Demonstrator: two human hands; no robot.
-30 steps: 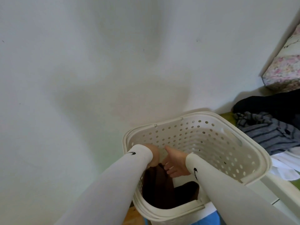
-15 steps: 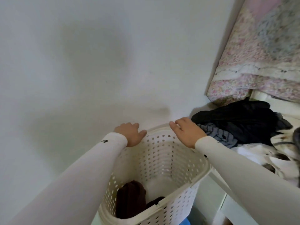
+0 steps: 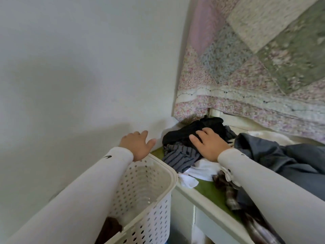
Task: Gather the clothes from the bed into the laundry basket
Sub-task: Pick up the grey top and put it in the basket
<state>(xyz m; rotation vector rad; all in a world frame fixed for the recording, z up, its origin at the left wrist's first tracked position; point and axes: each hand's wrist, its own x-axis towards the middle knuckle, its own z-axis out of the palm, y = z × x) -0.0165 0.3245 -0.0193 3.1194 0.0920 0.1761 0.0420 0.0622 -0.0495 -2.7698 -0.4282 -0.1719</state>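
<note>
The white perforated laundry basket [image 3: 158,184] stands at the lower left beside the bed, with a dark brown garment [image 3: 110,229] at its bottom. My left hand [image 3: 137,147] hovers open over the basket's far rim, holding nothing. My right hand [image 3: 208,144] lies flat, fingers spread, on a black garment [image 3: 179,133] in the bed's corner. Under it lie a grey striped garment [image 3: 179,155] and a white garment [image 3: 202,170]. A grey-blue garment [image 3: 284,155] lies to the right, and a dark patterned one [image 3: 228,191] near the bed's edge.
A floral patchwork quilt [image 3: 255,67] hangs over the back right. The white wall [image 3: 79,76] runs along the left, close behind the basket. The bed has a green sheet [image 3: 209,188] and a white frame edge [image 3: 202,206].
Both hands came up out of the basket, leaving the brown garment inside. My right hand then moved right onto the black garment on the bed; the view swung toward the bed.
</note>
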